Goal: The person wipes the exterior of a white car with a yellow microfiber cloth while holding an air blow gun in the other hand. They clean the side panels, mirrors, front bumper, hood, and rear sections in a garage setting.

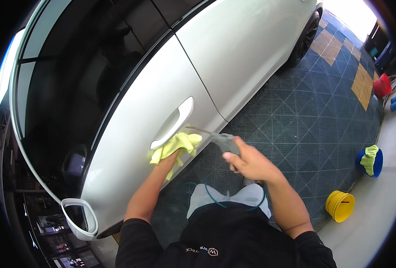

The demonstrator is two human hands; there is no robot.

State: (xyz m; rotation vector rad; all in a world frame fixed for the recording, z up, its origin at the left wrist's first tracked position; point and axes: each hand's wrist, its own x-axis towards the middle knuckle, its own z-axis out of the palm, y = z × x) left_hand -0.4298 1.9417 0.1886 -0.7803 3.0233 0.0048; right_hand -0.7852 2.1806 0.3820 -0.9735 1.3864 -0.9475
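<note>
A white car door (pixel 140 96) with a door handle (pixel 187 111) stands in front of me. My left hand (pixel 173 159) is closed on a yellow-green microfiber cloth (pixel 181 142), which lies against the door just below the handle; the cloth covers most of my fingers. My right hand (pixel 252 163) grips a grey air blow gun (pixel 225 143). Its thin, bent nozzle (pixel 199 129) points left at the door, near the handle's lower side and above the cloth. A thin teal hose (pixel 208 193) loops down in front of my legs.
The side mirror (pixel 81 219) sticks out at lower left. Dark patterned tiles (pixel 296 116) cover the floor. Along the right wall stand a yellow bucket (pixel 339 207), a blue bucket (pixel 376 166) with a green cloth (pixel 369 157) over its rim, and a red bucket (pixel 382 85).
</note>
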